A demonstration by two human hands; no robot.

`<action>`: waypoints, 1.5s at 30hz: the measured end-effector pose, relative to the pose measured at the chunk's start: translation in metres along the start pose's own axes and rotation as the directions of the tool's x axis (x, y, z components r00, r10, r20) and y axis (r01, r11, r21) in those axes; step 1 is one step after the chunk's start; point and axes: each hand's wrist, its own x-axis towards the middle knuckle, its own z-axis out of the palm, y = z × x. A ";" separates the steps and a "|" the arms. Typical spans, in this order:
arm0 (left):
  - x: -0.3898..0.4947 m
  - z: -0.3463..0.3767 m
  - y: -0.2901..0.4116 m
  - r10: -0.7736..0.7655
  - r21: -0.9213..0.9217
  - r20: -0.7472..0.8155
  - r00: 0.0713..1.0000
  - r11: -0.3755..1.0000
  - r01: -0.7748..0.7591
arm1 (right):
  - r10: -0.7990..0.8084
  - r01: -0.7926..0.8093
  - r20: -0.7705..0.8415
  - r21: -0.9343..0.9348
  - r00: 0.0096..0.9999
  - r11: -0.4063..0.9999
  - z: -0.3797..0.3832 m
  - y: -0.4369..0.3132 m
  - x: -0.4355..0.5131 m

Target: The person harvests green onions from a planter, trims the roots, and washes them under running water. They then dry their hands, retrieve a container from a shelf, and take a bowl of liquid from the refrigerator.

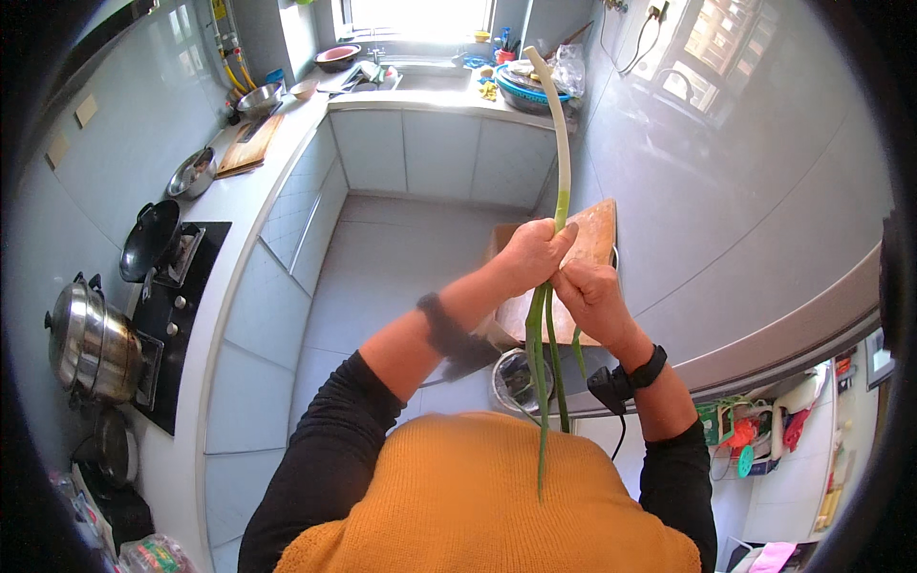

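A long scallion (562, 154) with a white stalk and green leaves is held up before my chest, its white end pointing away toward the window. My left hand (537, 251) is closed around the stalk where it turns green. Right beside it, my right hand (594, 292) is closed on the leaves just below. The green leaves (537, 344) hang back toward my orange knitted top. What the fingertips pinch is hidden. Beneath my hands lies a wooden board (591, 229) by the right wall, and a bin with a clear liner (521, 376) stands on the floor close by.
Along the left counter (286, 143) are a steel steamer pot (100, 344), a black wok (152, 240) on the gas stove (208, 247), a steel bowl (193, 175) and a cutting board (249, 147). A sink (433, 77) sits below the window. Blue baskets (526, 93) stand at the far right corner.
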 end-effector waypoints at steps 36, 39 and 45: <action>-0.048 -0.056 -0.016 -0.069 -0.338 0.316 0.946 0.924 0.180 | 0.845 0.640 -0.308 0.767 0.437 -0.051 -0.077 0.053 0.010; -0.038 -0.029 -0.004 -0.020 -0.237 0.397 0.918 0.964 0.123 | 0.855 0.568 -0.242 0.820 0.459 -0.073 -0.042 0.048 0.025; -0.033 -0.034 0.004 -0.044 -0.084 0.538 0.842 0.991 0.105 | 0.733 0.204 -0.280 0.960 0.620 0.194 -0.022 0.027 0.023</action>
